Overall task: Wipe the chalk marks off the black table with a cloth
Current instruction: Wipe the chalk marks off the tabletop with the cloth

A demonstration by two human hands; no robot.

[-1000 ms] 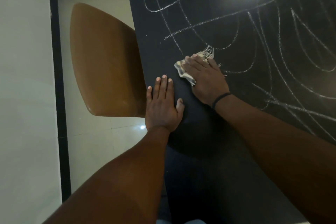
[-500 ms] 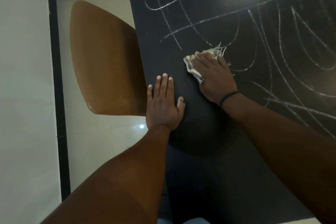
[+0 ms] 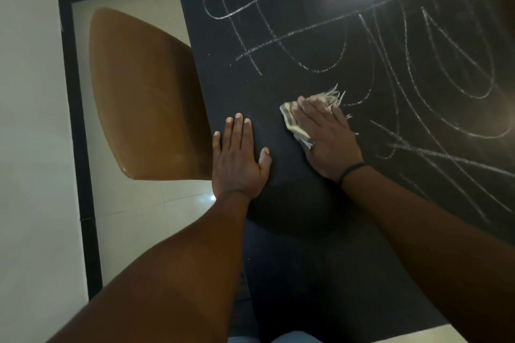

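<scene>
Table: a matt black flat-topped table (image 3: 292, 273) fills the right and centre of the frame, its left edge running from the top centre down toward the bottom centre; a bright glare spot sits at the upper right.
Chalk marks: white looping chalk scribbles (image 3: 278, 39) cover the upper and right parts of the tabletop; the strip along the table's left edge, around both hands, looks largely bare of lines apart from a few specks.
Chair: a brown, smooth, rounded moulded chair seat (image 3: 145, 97) stands at the left centre of the frame, tucked against the table's left edge, over a pale tiled floor (image 3: 139, 211).
Wall: a plain off-white wall (image 3: 30, 147) takes the left side, edged by a black skirting strip (image 3: 75, 120).
Left hand: the left hand (image 3: 237, 159) lies flat in the middle of the frame, palm down on the bare tabletop beside its left edge, fingers straight and close together, gripping nothing.
Right hand: the right hand (image 3: 326, 136), a thin dark band at its wrist, lies just right of the left one, its fingers spread flat and pressing on the cloth.
Cloth: a small crumpled whitish cloth with frayed threads (image 3: 292, 122) lies on the tabletop under the right hand's fingers, showing at its left side and beyond the fingertips, beside the nearest chalk line.
</scene>
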